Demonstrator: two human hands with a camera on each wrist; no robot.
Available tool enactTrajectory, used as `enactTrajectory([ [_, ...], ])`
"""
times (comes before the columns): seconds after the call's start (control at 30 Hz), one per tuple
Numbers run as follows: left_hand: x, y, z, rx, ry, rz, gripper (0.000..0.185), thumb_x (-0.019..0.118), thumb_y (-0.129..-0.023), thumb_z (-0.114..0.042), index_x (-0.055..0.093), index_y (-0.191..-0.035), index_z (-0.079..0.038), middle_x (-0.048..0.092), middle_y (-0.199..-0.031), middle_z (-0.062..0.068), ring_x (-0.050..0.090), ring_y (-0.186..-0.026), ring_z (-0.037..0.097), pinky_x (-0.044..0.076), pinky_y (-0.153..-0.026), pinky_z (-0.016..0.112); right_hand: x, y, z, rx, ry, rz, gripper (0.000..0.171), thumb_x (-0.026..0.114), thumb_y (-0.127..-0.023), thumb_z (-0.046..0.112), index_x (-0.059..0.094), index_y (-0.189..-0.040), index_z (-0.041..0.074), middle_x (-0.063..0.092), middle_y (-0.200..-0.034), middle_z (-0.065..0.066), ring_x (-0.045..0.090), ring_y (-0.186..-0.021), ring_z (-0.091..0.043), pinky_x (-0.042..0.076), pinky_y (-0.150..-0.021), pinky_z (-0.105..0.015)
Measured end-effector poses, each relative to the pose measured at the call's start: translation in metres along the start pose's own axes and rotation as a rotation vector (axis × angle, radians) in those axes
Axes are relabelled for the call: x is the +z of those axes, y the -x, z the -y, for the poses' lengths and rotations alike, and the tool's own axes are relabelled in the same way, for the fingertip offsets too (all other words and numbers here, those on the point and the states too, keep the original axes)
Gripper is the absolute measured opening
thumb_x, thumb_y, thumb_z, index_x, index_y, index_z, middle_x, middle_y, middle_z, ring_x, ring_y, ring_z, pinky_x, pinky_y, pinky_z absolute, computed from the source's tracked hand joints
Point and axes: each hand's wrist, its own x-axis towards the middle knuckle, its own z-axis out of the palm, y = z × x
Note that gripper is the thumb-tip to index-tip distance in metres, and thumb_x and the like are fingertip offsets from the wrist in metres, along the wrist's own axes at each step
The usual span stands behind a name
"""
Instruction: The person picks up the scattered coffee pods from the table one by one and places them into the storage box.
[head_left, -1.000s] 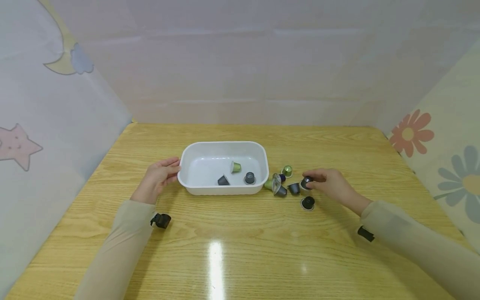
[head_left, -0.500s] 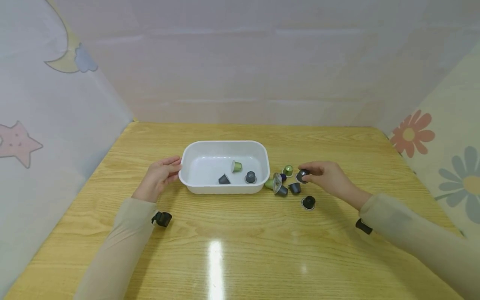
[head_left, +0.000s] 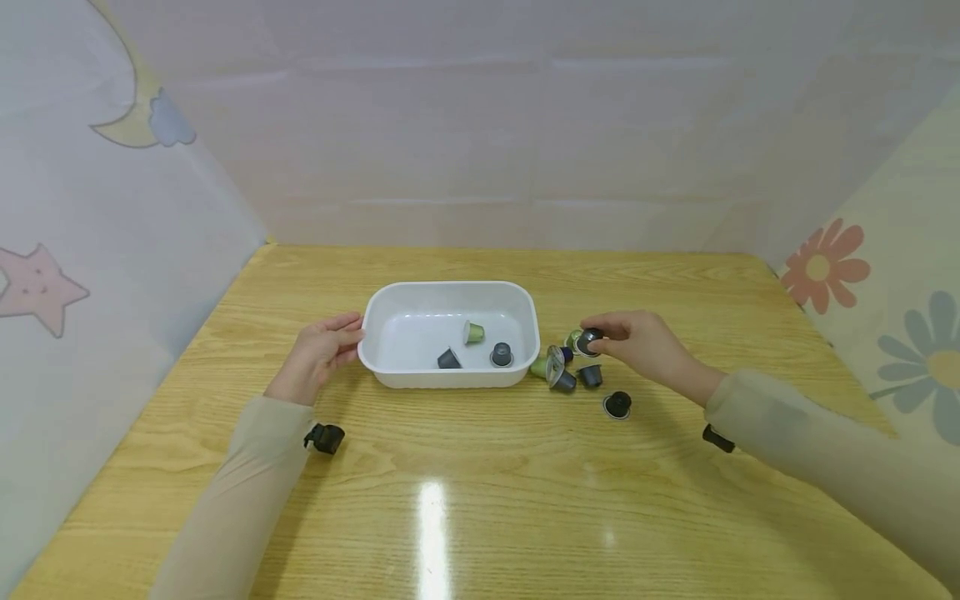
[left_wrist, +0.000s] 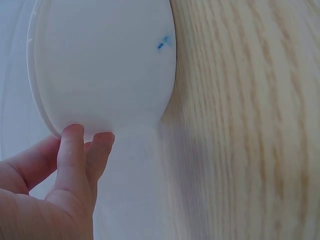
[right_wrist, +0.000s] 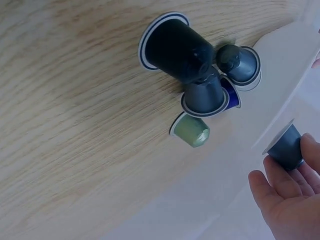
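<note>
A white tray (head_left: 532,329) sits mid-table with a green capsule (head_left: 472,332) and two grey capsules (head_left: 448,359) inside. My left hand (head_left: 341,337) rests against its left end, and its fingers (left_wrist: 75,150) touch the tray wall (left_wrist: 105,65). My right hand (head_left: 602,333) pinches a dark capsule (head_left: 588,342) just above the loose capsules to the right of the tray. In the right wrist view the held capsule (right_wrist: 285,147) sits in my fingertips (right_wrist: 280,195), near the tray rim (right_wrist: 290,55).
Loose capsules lie right of the tray: light green (head_left: 537,367), blue (head_left: 564,354), grey (head_left: 561,381), dark (head_left: 591,376), and black (head_left: 617,405) set apart nearer me. A green one (head_left: 573,337) is partly hidden by the held capsule. Paper walls close three sides of the wooden table (head_left: 480,500).
My right hand lifted the dark capsule off the table and carried it left, nearer the tray. The left hand and tray stayed still.
</note>
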Motion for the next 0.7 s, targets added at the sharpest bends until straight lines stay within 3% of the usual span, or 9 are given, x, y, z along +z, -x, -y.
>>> enactTrajectory([
  [0.3,0.000,0.000,0.000,0.004,-0.005,-0.003,0.055,0.056,-0.097,0.002,0.037,-0.149,-0.002,0.066,-0.096,-0.006,0.066,-0.072,0.003,0.053,-0.062,0.014,0.002,-0.011,0.016,-0.011,-0.045,0.007,0.038,0.066,-0.094,0.012,0.061,-0.130,-0.001,0.060,-0.128,-0.020,0.057,-0.117,-0.035,0.050,-0.094,-0.047],
  [0.7,0.001,0.001,-0.001,0.011,0.014,0.000,0.055,0.056,-0.096,0.004,0.037,-0.148,-0.001,0.069,-0.086,-0.009,0.066,-0.070,0.004,0.053,-0.060,0.014,0.007,-0.027,0.030,-0.005,-0.096,0.014,0.038,0.066,-0.094,0.010,0.060,-0.129,-0.002,0.062,-0.124,-0.019,0.061,-0.112,-0.031,0.051,-0.093,-0.044],
])
